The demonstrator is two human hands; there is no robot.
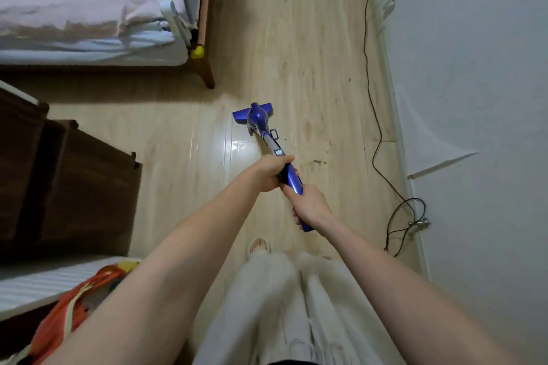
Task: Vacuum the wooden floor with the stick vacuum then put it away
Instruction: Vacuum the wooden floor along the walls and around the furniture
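Left hand [271, 172]: fingers curled round the upper part of the blue handle, a closed grip on the stick vacuum [265, 133].
Right hand [311, 206]: wrapped round the lower end of the same handle, just behind the left hand; also a closed grip.
Stick vacuum: blue and grey, slanting away from the person, its shaft running forward and down from the hands.
Vacuum head [252, 114]: flat on the wooden floor [296, 38], near the foot of the bed's wooden leg [207, 74].
Debris [318, 161]: small dark specks on the floor to the right of the shaft.
Cord [373, 92]: black, trailing along the floor's right edge beside the white wall [474, 68], looped near the person.
Bed [89, 9]: at the floor's far left corner, with pale bedding.
Dark cabinet [74, 181]: along the floor's left edge.
Person: pale trousers, one slippered foot [260, 246] on the floor.
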